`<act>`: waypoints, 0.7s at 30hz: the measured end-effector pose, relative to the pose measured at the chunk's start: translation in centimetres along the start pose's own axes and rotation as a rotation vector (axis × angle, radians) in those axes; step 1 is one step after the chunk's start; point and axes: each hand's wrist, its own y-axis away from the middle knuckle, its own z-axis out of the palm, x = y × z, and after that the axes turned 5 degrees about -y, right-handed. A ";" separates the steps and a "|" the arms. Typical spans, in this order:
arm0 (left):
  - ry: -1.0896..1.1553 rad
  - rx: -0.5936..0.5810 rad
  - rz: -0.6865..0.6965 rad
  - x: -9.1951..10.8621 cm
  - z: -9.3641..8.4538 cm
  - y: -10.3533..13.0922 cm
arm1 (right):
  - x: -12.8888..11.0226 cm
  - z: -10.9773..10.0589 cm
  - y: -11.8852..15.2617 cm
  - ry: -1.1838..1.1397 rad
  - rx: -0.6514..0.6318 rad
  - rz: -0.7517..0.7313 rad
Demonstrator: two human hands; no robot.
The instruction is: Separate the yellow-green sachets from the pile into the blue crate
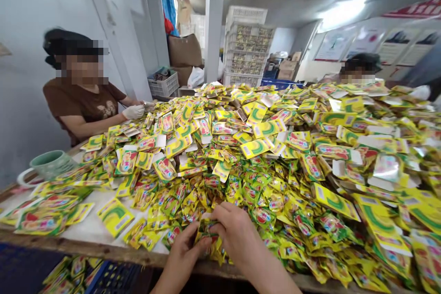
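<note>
At the front edge of the heap, my left hand [186, 250] has its thumb and fingers closed around a small yellow-and-green pack [206, 228]. My right hand [237, 234] meets it from the other side, fingers bent and pinched at the pack's top. Fingers cover most of the pack, so whether it is a carton or a pouch does not show. Shiny candy pouches [255, 188] lie directly beyond both hands. Small yellow cartons [257, 147], many with white flaps standing open, are piled above and behind the pouches.
A green mug [50, 165] stands at the left table edge near some flat cartons [44, 213]. Below the edge is a blue crate [113, 278] with packs. A gloved co-worker [86, 96] sits left; another person [360, 71] is behind the heap. Stacked white crates [248, 48] stand behind.
</note>
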 end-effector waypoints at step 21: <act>0.089 0.009 -0.245 -0.1 -2.4 1.2 | 2.4 6.1 1.8 -1.443 0.160 0.555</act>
